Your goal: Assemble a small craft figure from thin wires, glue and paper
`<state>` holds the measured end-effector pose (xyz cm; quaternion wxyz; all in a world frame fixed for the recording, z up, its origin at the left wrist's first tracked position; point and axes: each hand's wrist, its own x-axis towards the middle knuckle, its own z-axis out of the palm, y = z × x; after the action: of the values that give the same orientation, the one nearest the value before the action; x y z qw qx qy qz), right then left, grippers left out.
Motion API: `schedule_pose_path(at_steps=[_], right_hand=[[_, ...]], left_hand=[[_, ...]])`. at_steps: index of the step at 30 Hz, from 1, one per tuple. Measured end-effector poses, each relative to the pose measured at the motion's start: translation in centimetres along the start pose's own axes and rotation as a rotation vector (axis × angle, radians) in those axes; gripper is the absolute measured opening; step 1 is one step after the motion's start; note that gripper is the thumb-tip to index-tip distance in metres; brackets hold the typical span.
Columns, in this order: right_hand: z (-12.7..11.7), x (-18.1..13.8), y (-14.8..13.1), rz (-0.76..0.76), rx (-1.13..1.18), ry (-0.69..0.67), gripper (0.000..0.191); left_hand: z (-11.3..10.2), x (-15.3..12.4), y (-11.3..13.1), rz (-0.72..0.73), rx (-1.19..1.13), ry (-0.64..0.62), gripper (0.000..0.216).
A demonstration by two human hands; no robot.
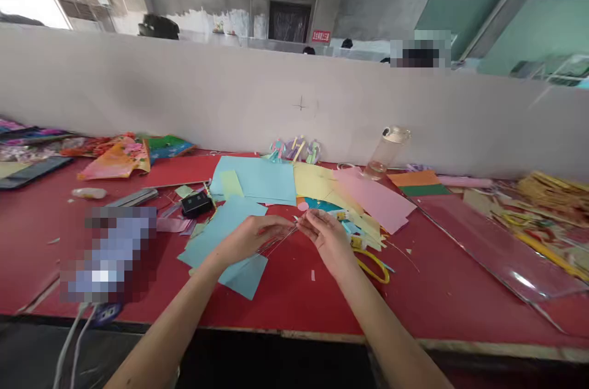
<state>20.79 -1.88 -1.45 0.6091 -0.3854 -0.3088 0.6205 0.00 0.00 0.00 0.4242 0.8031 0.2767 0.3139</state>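
Both my hands meet above the middle of the red table [285, 291]. My left hand [251, 237] is closed in a pinch on thin clear strands or wires [278, 243] that run toward my right hand [324, 234], whose fingers also pinch their other end. Light blue paper sheets [230, 223] lie under my left hand. Yellow [313, 181] and pink sheets [375, 197] lie just beyond my right hand. Yellow-handled scissors [373, 263] rest on the table right of my right wrist.
A clear plastic bottle [386, 153] stands by the grey partition [294, 100]. A small black device [196, 204] lies left of the blue sheets. Colourful paper scraps [119, 156] pile at the far left, a clear plastic sheet [497, 248] and yellow strips [552, 192] at the right.
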Motion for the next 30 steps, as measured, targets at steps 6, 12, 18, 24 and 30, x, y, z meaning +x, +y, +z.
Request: schedule_pose_path(at_steps=[6,12,18,24,30], right_hand=[[0.0,0.0,1.3,0.072,-0.094,-0.032,0.036],[-1.7,-1.8,-0.4,-0.018,-0.397,-0.069,0.031],[-9.2,-3.1,-3.0,-0.599,-1.446,0.053,0.023],[-12.1,-1.6,-2.9,-0.579,-1.565,-0.051,0.029],[-12.1,-0.6,-3.5,-0.583,-1.469,0.043,0.024]], left_hand=[[1.2,0.0,-1.2,0.217,0.079,0.062,0.024],[1.4,-0.2,-1.2,0.01,-0.162,0.322,0.019],[1.1,0.1,-1.6,-0.186,-0.368,0.455,0.029],[0.9,-0.1,-2.1,-0.257,-0.577,0.465,0.03],[0.3,-0.4,-2.4,-0.293,-0.673,0.49,0.03]])
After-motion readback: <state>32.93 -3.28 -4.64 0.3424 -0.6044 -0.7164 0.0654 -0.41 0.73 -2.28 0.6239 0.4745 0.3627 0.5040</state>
